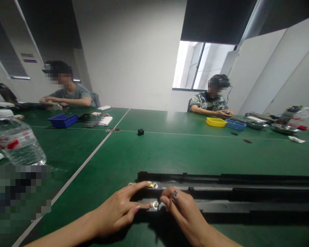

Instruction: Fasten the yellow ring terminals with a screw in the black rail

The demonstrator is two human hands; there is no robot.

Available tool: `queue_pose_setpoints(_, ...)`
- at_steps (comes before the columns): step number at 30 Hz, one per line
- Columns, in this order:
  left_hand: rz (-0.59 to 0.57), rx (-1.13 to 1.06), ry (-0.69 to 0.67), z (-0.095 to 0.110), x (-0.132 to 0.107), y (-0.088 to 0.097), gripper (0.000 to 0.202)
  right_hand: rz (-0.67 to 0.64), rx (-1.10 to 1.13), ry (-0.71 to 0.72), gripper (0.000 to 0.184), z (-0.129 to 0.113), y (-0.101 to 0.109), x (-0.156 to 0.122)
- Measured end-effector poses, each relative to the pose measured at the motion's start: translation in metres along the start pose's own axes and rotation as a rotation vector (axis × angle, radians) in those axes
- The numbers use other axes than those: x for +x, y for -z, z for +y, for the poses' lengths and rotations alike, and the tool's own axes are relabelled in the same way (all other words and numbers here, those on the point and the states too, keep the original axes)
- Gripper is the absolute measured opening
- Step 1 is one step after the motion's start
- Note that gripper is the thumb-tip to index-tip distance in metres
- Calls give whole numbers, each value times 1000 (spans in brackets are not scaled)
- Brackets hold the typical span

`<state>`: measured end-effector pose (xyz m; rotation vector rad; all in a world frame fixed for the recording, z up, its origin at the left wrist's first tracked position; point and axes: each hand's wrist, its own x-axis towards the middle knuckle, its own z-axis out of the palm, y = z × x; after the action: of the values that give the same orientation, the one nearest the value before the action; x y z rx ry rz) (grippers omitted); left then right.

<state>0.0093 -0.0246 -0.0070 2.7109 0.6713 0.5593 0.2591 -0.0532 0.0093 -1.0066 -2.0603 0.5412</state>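
Note:
A long black rail-like assembly with metal strips lies on the table in front of me. At its left end are an upper ring terminal and a lower ring terminal, both silver with a yellow sleeve. My left hand has its fingers apart, one fingertip at each terminal's yellow part. Just right of the lower terminal, my right hand is closed in a pinch. Whatever its fingertips hold, perhaps something small and dark, I cannot make out. A ring is on one of its fingers.
A large water bottle stands at the left on the green table. A small black block sits mid-table. Farther back are a dark blue bin, a yellow bin and a light blue bin. Two people sit across.

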Motion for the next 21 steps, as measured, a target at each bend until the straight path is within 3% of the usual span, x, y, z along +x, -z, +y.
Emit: queue_pose_setpoints(21,-7,-3,13,0,-1,-2,42,6,21,-3,31,-1,1,0)
